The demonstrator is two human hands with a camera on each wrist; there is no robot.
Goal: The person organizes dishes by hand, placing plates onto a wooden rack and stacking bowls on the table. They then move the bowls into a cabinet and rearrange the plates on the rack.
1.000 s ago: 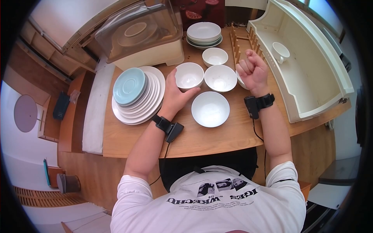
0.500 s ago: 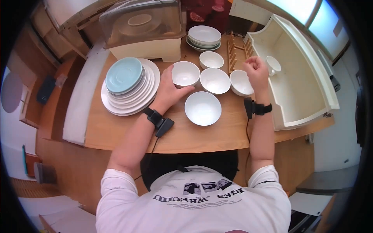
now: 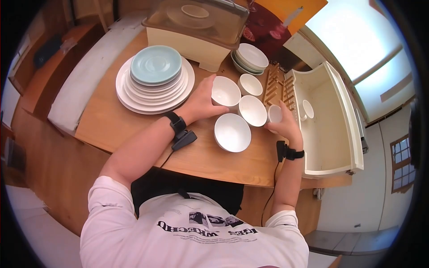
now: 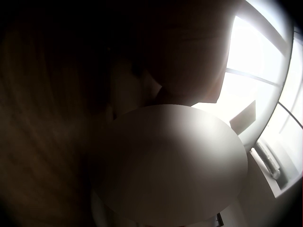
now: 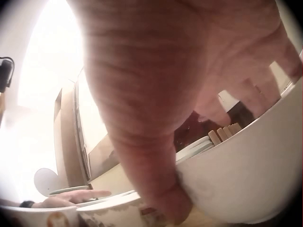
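My left hand (image 3: 199,102) curves round the left side of a white bowl (image 3: 225,91), thumb at its front and fingers at its back. In the left wrist view that bowl's pale wall (image 4: 170,165) is dark and blurred under the hand. My right hand (image 3: 288,128) holds another white bowl (image 3: 274,114) on the right. In the right wrist view its fingers (image 5: 258,97) reach along the far rim and the thumb presses the near wall. Between the hands sit a white bowl (image 3: 253,110), a nearer one (image 3: 232,133) and a smaller one (image 3: 250,85) behind.
Left is a stack of white plates (image 3: 126,93) topped by a light-blue plate (image 3: 156,64). Behind stand a lidded box (image 3: 185,47), stacked dishes (image 3: 253,56) and a wooden peg rack (image 3: 273,89). A cream bin (image 3: 328,143) on the right holds a white cup (image 3: 308,109).
My right hand, raised and curled beside the right bowl before, has come down and opened round that bowl. My left hand stays at its bowl. The head view has swung to the right.
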